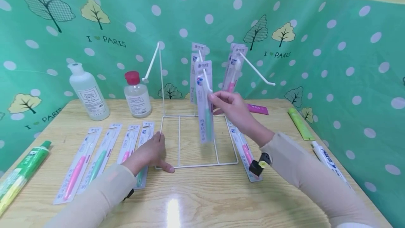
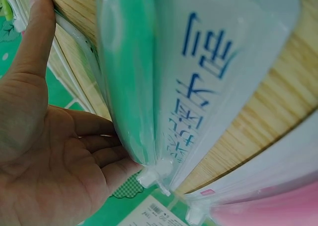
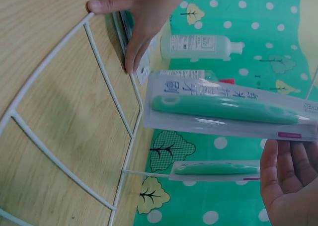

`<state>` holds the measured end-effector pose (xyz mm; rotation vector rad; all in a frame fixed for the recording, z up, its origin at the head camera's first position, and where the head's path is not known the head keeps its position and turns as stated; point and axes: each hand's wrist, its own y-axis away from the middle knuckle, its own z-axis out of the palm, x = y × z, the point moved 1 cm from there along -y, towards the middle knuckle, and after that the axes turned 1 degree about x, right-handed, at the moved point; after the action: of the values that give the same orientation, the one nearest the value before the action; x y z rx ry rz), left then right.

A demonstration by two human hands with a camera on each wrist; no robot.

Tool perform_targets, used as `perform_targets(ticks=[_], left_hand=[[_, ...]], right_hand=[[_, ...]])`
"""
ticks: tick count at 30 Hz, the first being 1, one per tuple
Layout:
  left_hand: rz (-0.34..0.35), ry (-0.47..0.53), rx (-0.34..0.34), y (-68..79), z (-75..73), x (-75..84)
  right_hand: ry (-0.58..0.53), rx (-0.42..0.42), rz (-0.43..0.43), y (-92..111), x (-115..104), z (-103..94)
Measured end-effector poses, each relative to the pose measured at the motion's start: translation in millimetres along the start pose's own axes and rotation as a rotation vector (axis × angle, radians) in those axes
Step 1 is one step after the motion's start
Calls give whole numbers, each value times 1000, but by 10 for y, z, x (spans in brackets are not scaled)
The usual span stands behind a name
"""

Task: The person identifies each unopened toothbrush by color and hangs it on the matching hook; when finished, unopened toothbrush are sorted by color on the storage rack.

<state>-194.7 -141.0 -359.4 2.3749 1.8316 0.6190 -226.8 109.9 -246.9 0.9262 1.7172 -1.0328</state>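
Note:
My right hand (image 1: 232,110) pinches the right edge of a packaged toothbrush (image 1: 205,122) with a green handle. The pack hangs upright on the middle hook of a white wire rack (image 1: 199,166); thumb and fingers are beside the hook's tip. In the right wrist view, the fingers (image 3: 288,169) meet the pack's edge. My left hand (image 1: 152,154) rests at the rack's front left corner, thumb stretched along the front bar, fingers straight along the side bar. Close beside that hand lies another green packaged toothbrush (image 2: 129,72), partly covered by the hand in the head view.
Behind it another pack (image 1: 194,69) hangs on the rack; packs with a pink brush (image 1: 234,66) hang on the right hook. The left hook (image 1: 152,61) is bare. Several packs (image 1: 77,171) lie left, one (image 1: 245,150) right. Bottles (image 1: 90,94) and toothpaste tubes (image 1: 23,171) stand or lie around.

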Motion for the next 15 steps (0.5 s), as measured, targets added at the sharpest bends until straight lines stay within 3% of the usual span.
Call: perform_targets(ticks=[10, 15], left_hand=[[-22, 22, -1, 9, 17, 7], [-29, 30, 4, 11, 12, 15]], right_hand=[[-19, 187, 46, -340, 56, 128], [-6, 229, 58, -460, 68, 163]])
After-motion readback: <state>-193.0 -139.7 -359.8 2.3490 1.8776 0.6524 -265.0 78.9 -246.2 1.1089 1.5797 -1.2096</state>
